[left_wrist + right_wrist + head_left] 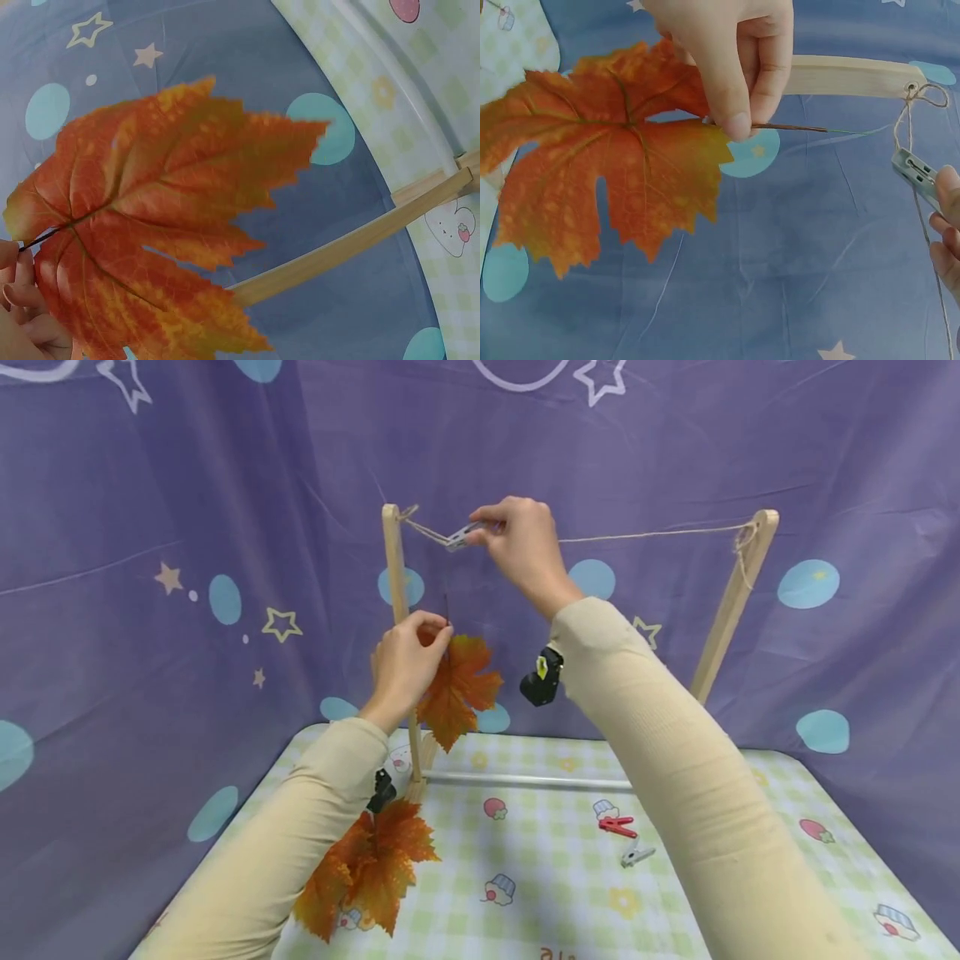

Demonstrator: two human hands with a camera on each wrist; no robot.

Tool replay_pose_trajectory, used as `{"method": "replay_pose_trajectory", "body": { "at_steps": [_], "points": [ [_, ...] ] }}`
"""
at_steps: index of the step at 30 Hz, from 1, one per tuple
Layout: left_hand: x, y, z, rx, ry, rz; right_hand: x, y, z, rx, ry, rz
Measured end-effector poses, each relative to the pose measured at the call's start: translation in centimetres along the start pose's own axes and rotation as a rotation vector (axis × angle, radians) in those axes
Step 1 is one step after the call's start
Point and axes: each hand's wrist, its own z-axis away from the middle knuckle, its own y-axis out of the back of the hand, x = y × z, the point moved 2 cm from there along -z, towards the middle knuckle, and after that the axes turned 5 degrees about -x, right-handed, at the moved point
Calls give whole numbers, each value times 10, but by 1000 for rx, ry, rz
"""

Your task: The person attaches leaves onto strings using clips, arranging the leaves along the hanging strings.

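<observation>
Apparently, going by the head view, the step in hand is bringing an orange maple leaf up to a peg on the line: the right hand grips a grey-blue clothespin at the twine, near the left wooden post, while the left hand pinches the leaf's stem lower down, the blade hanging just right of that post. On the checked tablecloth, more maple leaves lie at the near left, and a red clothespin and a pale clothespin lie close together on the right. From the left wrist, the held leaf spreads broadly, its dark stem caught at the fingertips. From the right wrist, thumb and finger nip the stem beside the blade, leaving its thin upper end free and apart from the grey-blue clothespin; I cannot tell whether that peg's mouth is parted. In my judgement, the next move calls for lifting the stem's tip to that mouth, keeping the twine inside, and squeezing the peg enough to admit both.
</observation>
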Motion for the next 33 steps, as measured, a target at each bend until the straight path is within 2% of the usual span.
{"method": "replay_pose_trajectory", "body": {
  "at_steps": [10, 16, 27, 33],
  "points": [
    [3, -4, 3, 16, 1, 37, 2, 8, 3, -166, 31, 67],
    [1, -3, 2, 26, -13, 18, -2, 11, 2, -264, 46, 86],
    [2, -1, -1, 59, -53, -30, -11, 16, -1, -343, 92, 129],
    [3, 1, -2, 54, -81, -59, -17, 17, -2, -410, 110, 158]
  ]
}}
